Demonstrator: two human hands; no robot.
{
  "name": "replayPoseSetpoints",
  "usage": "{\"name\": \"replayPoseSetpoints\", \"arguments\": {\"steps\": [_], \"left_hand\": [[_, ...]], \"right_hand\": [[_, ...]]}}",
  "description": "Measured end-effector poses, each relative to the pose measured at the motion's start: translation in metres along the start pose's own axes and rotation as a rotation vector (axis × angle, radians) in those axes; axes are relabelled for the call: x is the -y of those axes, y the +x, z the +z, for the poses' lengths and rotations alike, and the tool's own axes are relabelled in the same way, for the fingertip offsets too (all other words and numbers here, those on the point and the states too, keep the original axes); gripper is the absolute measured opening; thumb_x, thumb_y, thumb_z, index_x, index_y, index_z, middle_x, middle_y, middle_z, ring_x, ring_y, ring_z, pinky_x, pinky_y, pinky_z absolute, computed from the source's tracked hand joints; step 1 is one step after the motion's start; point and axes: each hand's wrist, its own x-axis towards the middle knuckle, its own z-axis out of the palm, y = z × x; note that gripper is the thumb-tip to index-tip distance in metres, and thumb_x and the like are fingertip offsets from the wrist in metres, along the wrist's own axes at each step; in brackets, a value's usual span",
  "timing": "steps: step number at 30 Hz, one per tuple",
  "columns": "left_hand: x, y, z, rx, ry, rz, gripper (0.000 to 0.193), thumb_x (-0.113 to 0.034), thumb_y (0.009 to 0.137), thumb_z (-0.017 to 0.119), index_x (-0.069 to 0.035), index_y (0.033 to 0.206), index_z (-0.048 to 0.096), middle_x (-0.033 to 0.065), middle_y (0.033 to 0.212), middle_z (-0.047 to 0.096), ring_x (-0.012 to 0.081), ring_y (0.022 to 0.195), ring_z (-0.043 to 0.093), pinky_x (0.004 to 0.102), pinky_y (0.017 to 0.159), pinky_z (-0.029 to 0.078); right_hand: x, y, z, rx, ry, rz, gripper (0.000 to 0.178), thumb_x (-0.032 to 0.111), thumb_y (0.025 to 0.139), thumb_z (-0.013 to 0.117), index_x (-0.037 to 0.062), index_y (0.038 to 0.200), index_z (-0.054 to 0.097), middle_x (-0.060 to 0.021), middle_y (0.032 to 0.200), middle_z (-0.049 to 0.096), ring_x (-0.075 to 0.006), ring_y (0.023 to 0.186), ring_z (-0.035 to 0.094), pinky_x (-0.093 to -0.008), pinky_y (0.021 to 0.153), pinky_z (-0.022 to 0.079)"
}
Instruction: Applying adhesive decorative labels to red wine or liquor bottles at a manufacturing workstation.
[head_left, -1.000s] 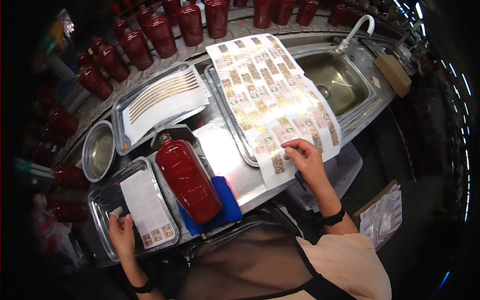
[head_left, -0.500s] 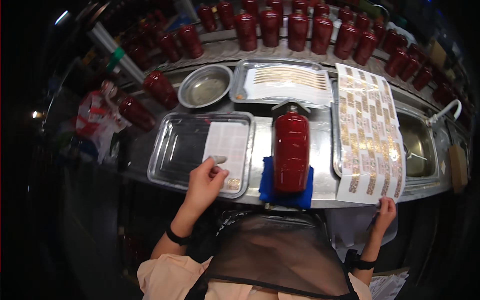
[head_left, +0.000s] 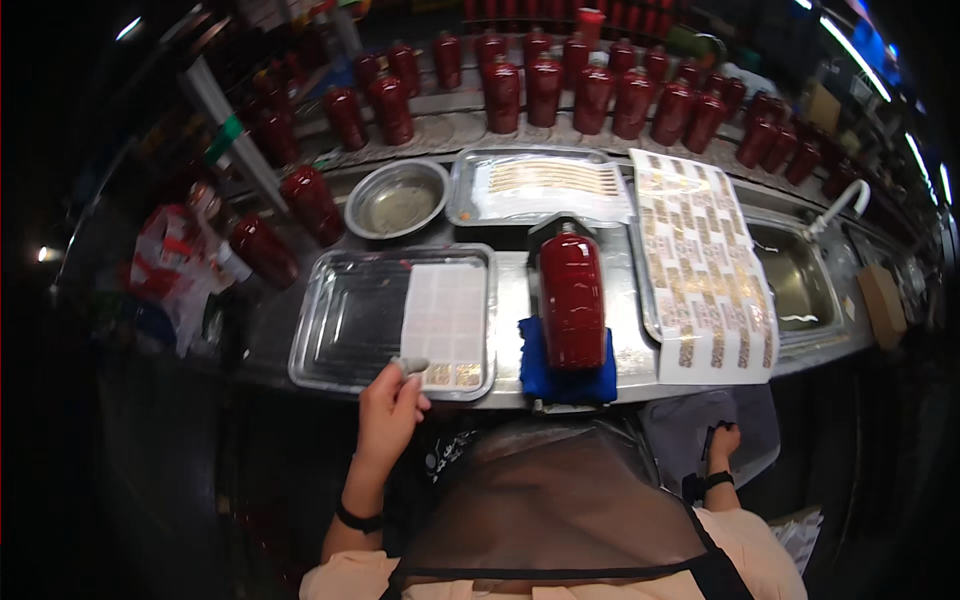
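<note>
My left hand (head_left: 388,415) is at the near edge of a metal tray (head_left: 340,258). Its index finger wears a pale finger cot and stretches over the lower corner of a white gridded sheet (head_left: 445,315); the other fingers curl loosely. Gold decals (head_left: 453,376) show on that sheet's bottom row. My right hand (head_left: 724,442) is low on the right, closed around a thin dark thing that I cannot make out, over a translucent grey bin (head_left: 680,425). Between my hands, a dark red bottle (head_left: 573,300) lies tilted on a blue cloth (head_left: 537,375).
A large sheet of gold decals (head_left: 705,270) overhangs the bench edge. Behind are a round metal bowl (head_left: 398,200) and a tray with gold strips (head_left: 550,180). The sink (head_left: 795,280) is at right. Several red bottles (head_left: 545,90) line the back ledge; a plastic bag (head_left: 170,260) sits left.
My right hand has left the large decal sheet's lower edge and dropped over the bin. My left hand has moved down to the gridded sheet's lower corner. The whole view has shifted slightly.
</note>
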Motion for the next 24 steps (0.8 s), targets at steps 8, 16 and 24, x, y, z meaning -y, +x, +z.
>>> {"name": "replayPoseSetpoints", "arguments": {"steps": [8, 16, 24], "left_hand": [[0.014, 0.028, -0.025, 0.043, -0.215, 0.054, 0.035, 0.002, 0.095, 0.038, 0.002, 0.128, 0.049, 0.0077, 0.096, 0.062, 0.0077, 0.076, 0.057, 0.0182, 0.065, 0.046], [-0.071, 0.082, 0.010, 0.340, 0.050, 0.105, 0.044, -0.003, 0.089, 0.055, 0.000, 0.132, 0.048, 0.0092, 0.108, 0.061, 0.0121, 0.089, 0.059, 0.0224, 0.075, 0.047], [-0.122, 0.126, 0.027, 0.712, 0.202, 0.339, 0.031, -0.001, 0.096, 0.053, 0.004, 0.126, 0.052, 0.0112, 0.109, 0.062, 0.0173, 0.093, 0.062, 0.0270, 0.080, 0.052]], "right_hand": [[0.031, -0.009, -0.007, 0.102, -0.127, 0.115, 0.034, 0.025, 0.077, 0.060, 0.0031, 0.102, 0.069, -0.0243, 0.102, 0.066, -0.0421, 0.101, 0.061, -0.0452, 0.088, 0.047], [0.018, -0.082, -0.021, -0.054, -0.091, 0.288, 0.028, 0.025, 0.076, 0.063, 0.0060, 0.094, 0.071, -0.0211, 0.095, 0.068, -0.0408, 0.095, 0.063, -0.0461, 0.082, 0.050], [-0.051, -0.212, -0.049, -0.095, -0.089, 0.862, 0.027, 0.030, 0.073, 0.068, 0.0063, 0.083, 0.072, -0.0176, 0.092, 0.069, -0.0365, 0.092, 0.065, -0.0429, 0.082, 0.051]]}}
